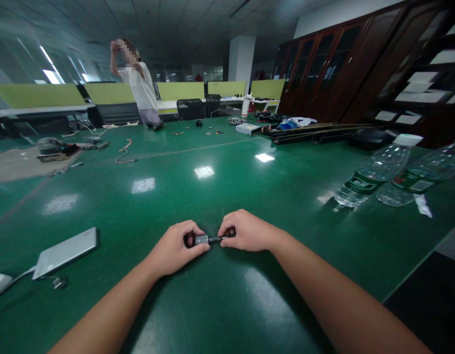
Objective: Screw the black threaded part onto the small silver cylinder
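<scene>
My left hand (181,246) grips a small grey cylinder (201,239) between thumb and fingers, just above the green table (168,300). From the cylinder's right end a thin dark rod (214,239) runs across to my right hand (245,231). The thumb and forefinger of that hand pinch the rod's far end, where a bit of bright metal shows. Cylinder and rod lie in one line, nearly level. Whether they are one piece or two joined parts I cannot tell. The fingertips hide both outer ends.
A silver flat device (67,251) with a white cable lies at left, a small metal piece (60,282) beside it. Two plastic bottles (375,172) (426,174) stand at right. Farther back are a cord (126,151), long dark rails (297,135) and a person (142,88).
</scene>
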Action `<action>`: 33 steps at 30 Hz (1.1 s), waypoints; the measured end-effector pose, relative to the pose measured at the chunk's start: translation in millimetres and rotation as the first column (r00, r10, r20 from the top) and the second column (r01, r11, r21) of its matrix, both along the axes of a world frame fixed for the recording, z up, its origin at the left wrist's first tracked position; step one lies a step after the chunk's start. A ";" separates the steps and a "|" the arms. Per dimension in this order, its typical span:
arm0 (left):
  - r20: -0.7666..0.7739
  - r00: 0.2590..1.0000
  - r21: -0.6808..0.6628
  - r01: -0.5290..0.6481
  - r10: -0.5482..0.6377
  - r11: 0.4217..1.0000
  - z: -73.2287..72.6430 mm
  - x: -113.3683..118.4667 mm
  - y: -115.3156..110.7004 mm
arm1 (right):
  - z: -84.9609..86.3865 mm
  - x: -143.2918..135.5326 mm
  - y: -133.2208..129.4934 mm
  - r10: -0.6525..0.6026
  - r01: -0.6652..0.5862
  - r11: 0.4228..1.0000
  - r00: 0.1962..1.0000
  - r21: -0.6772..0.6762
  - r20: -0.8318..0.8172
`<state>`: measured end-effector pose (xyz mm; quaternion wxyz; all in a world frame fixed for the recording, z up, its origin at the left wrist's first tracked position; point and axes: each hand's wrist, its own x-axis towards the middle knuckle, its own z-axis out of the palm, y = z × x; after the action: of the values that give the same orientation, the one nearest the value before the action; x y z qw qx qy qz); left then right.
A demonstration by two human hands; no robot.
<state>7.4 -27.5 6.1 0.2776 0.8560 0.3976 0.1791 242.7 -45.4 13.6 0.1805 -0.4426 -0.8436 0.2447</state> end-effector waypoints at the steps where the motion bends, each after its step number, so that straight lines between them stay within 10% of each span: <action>1: 0.000 1.000 0.000 0.000 0.000 1.000 0.0 -0.1 0.1 | 0.5 0.3 -0.1 -0.003 0.003 1.000 1.000 -0.004 0.003; 25: 0.000 1.000 0.008 -0.004 0.004 1.000 -0.4 -5.3 -0.1 | 7.0 17.0 4.8 -0.051 0.056 0.994 0.997 -0.096 0.057; 33: 0.025 1.000 0.029 0.014 -0.015 0.999 -0.8 -1.1 0.0 | -1.0 -1.9 1.7 -0.052 0.008 0.974 0.980 -0.225 -0.190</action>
<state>6.3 -27.5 5.3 0.2717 0.8604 0.3852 0.1936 240.8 -43.7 12.6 0.2149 -0.4468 -0.7823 0.3772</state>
